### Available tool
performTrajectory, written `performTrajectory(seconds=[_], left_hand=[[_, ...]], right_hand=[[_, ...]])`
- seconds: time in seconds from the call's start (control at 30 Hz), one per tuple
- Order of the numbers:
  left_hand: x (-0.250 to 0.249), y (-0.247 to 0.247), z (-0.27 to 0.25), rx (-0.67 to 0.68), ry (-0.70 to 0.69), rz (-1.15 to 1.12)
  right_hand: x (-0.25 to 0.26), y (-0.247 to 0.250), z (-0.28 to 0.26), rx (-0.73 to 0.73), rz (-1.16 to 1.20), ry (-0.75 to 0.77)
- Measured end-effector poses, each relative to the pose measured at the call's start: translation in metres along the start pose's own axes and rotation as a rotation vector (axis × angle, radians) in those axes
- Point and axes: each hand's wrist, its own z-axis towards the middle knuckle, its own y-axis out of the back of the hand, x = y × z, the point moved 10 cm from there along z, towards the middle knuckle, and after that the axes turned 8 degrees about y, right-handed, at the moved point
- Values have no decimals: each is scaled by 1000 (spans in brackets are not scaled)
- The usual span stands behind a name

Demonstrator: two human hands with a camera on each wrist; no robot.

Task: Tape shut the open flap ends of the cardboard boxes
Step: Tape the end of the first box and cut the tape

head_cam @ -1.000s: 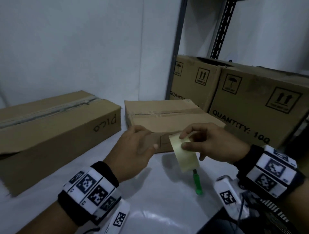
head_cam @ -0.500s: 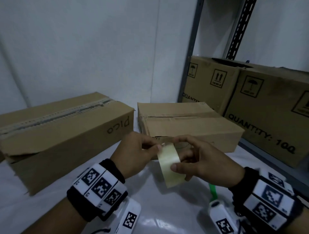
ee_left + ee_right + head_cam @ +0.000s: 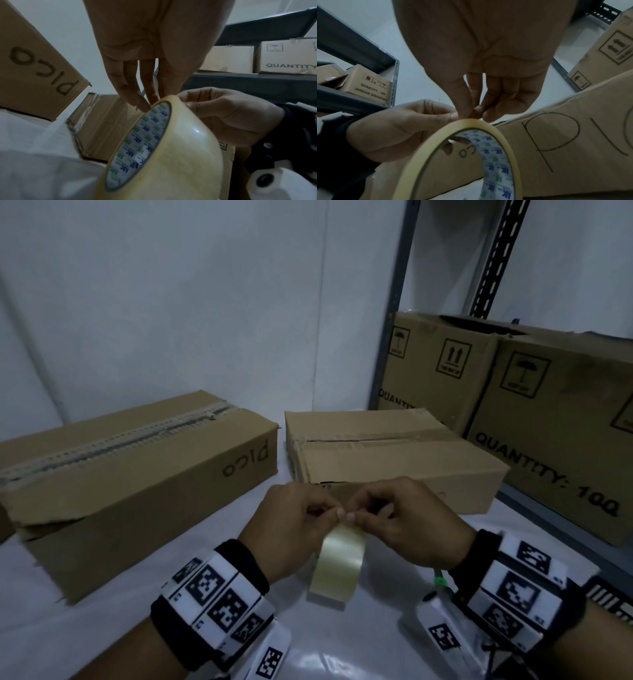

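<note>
A roll of clear yellowish tape point(image 3: 337, 565) hangs upright between my hands over the white table point(image 3: 102, 628). My left hand point(image 3: 301, 517) and right hand point(image 3: 383, 513) both pinch the top rim of the roll, fingertips meeting. The left wrist view shows the tape roll point(image 3: 164, 151) with my left fingers point(image 3: 145, 104) at its upper edge. In the right wrist view the tape roll point(image 3: 462, 155) is pinched by my right fingers point(image 3: 471, 112). Just behind the hands lies a flat cardboard box point(image 3: 394, 460). A long box marked "Pico" point(image 3: 137, 474) lies to the left, its near end torn open.
Two large boxes printed "QUANTITY: 100" point(image 3: 555, 433) stand on a metal rack point(image 3: 394, 302) at the right. A green-tipped tool point(image 3: 440, 580) lies on the table under my right wrist. A white wall closes the back.
My right hand brought the tape roll in toward the left hand, and now both hands pinch its top rim. The head view shifted slightly left and closer.
</note>
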Motion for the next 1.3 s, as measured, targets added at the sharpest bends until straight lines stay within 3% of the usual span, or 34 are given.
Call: performTrajectory(seconds=[0.13, 0.27, 0.33, 0.43, 0.67, 0.9, 1.13, 1.3], left_hand=[[24, 3, -3, -53, 210, -146], [35, -26, -15, 195, 401, -342], [29, -32, -17, 252, 343, -294], [20, -33, -17, 220, 257, -199], [17, -25, -8, 89, 293, -158], [30, -18, -6, 57, 390, -247], [19, -36, -17, 190, 395, -417], [22, -45, -27, 226, 453, -549]], right_hand=[[-9, 1, 4, -31, -10, -14], [-18, 9, 6, -60, 0, -61], [-23, 15, 8, -63, -2, -88], [-22, 19, 11, -30, -38, -72], [14, 42, 21, -101, -204, 121], [39, 59, 32, -139, -211, 167], [3, 56, 62, -58, -107, -39], [-13, 44, 72, -47, -44, -39]])
